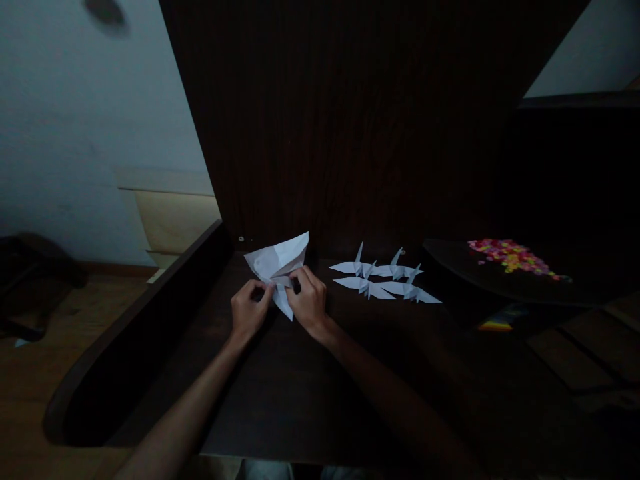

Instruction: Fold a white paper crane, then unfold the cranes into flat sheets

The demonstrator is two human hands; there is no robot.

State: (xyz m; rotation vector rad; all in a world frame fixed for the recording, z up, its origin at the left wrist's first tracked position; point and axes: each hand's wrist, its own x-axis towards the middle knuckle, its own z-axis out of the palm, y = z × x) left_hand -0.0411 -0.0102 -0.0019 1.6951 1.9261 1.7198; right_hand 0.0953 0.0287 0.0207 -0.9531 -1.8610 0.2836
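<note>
Between my two hands is a partly folded sheet of white paper (280,259), its upper part spread wide and a pointed flap hanging down below. My left hand (249,308) pinches its lower left edge between thumb and fingers. On the other side my right hand (309,299) is closed on the paper's lower right edge, fingers curled. To the right of my right hand, several white paper cranes (365,287) stand in two rows on the dark wooden surface (280,387), wings spread and necks pointing up.
A dark tall panel (350,120) rises behind the surface, and a raised dark side rail (135,333) bounds it on the left. At right, a dark shelf (450,267) bears a heap of small colourful pieces (513,257). A dark chair-like object (30,287) stands at far left.
</note>
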